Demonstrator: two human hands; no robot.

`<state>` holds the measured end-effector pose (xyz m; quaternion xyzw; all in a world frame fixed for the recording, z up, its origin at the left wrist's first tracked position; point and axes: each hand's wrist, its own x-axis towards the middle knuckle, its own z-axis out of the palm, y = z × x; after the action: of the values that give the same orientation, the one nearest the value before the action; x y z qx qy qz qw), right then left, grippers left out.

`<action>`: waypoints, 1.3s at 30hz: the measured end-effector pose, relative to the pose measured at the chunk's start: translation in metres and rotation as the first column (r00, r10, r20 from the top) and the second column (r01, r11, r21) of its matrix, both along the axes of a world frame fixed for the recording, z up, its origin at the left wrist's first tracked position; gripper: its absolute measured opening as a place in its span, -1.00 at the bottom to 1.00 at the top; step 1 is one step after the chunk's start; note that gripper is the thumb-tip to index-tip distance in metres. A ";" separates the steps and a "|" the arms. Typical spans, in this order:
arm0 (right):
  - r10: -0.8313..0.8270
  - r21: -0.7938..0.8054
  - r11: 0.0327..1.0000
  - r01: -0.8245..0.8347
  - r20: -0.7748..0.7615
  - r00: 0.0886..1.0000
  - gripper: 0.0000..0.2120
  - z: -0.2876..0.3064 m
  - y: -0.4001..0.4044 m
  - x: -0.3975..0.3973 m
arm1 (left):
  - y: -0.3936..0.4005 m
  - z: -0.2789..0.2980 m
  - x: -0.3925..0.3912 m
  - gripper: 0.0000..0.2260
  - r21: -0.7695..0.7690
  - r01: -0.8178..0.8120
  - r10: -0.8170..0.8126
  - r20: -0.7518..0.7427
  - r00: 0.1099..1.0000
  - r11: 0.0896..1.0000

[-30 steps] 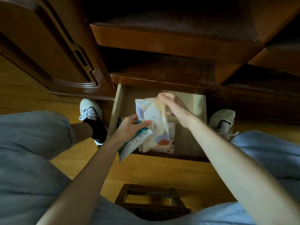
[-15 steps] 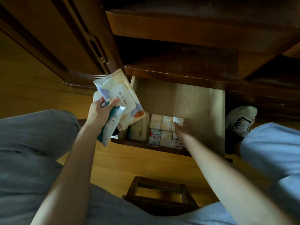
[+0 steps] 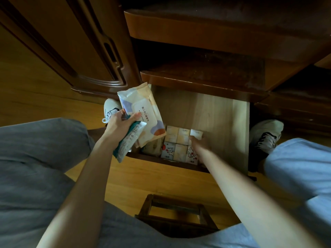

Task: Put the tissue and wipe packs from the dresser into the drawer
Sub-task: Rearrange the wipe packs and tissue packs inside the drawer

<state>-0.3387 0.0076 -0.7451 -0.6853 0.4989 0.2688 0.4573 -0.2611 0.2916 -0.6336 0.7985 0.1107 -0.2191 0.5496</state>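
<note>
Stool sits nearest, between grey-trousered knees. At ten o'clock the left hand has its grip pinching two packs: a cream wipe pack, long axis running from eleven o'clock to five, and under it a teal-edged pack pointing down toward seven. At one o'clock the right hand reaches into the open drawer, fingers on the small tissue packs lined along its near wall; its grip state I cannot tell. Half a second ago everything sat almost the same.
</note>
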 end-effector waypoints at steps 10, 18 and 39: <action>0.032 0.364 0.917 -0.166 0.346 0.938 -0.53 0.102 -0.010 0.025 | -0.057 0.002 -0.010 -0.47 -0.273 0.094 -0.154 -0.203 0.967 0.957; 0.022 0.289 0.943 -0.168 0.449 0.893 -0.83 0.123 -0.019 -0.013 | -0.104 0.007 -0.029 -0.49 -0.240 0.294 -0.323 -0.091 0.942 0.925; 0.567 -0.834 0.499 -0.235 0.108 0.817 -0.69 0.108 -0.093 -0.041 | -0.111 -0.017 -0.030 -0.57 -0.204 -0.028 -0.005 -0.156 0.988 0.979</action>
<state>-0.3798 -0.0855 -0.6376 -0.9496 0.2916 -0.0130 0.1143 -0.2916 0.1806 -0.6510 0.7175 0.1346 -0.2877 0.6199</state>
